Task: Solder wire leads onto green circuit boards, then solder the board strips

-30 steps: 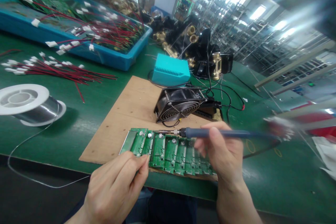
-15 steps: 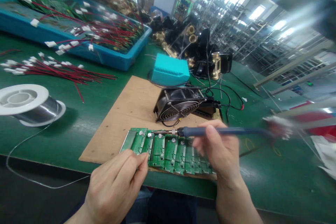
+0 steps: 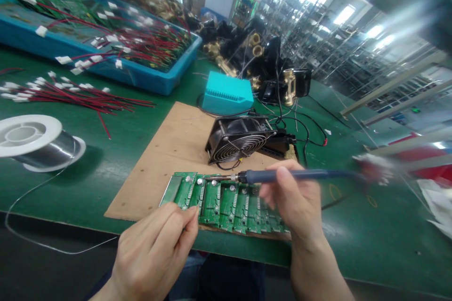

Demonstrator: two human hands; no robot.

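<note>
My right hand (image 3: 294, 197) is closed round the blue handle of a soldering iron (image 3: 275, 176). The iron lies nearly level, its tip pointing left at a row of overlapping green circuit boards (image 3: 212, 204), over the second board from the left. My left hand (image 3: 155, 244) is pinched at the boards' front left. Solder wire (image 3: 76, 253) runs from a white spool (image 3: 30, 141) and disappears behind that hand; the bit between the fingertips is too fine to make out clearly. Small round silver parts stand along the boards' far edge.
Under the boards lies brown cardboard (image 3: 148, 176) on the green table. A black fan (image 3: 240, 138) stands just behind them, with a turquoise box (image 3: 228, 91) beyond. Red wires with white plugs (image 3: 77, 94) lie at left, before a blue tray (image 3: 169, 82). Brass fittings and cables fill the back.
The whole view has shifted very slightly left. Both hands, the soldering iron and the boards keep almost the same places relative to one another.
</note>
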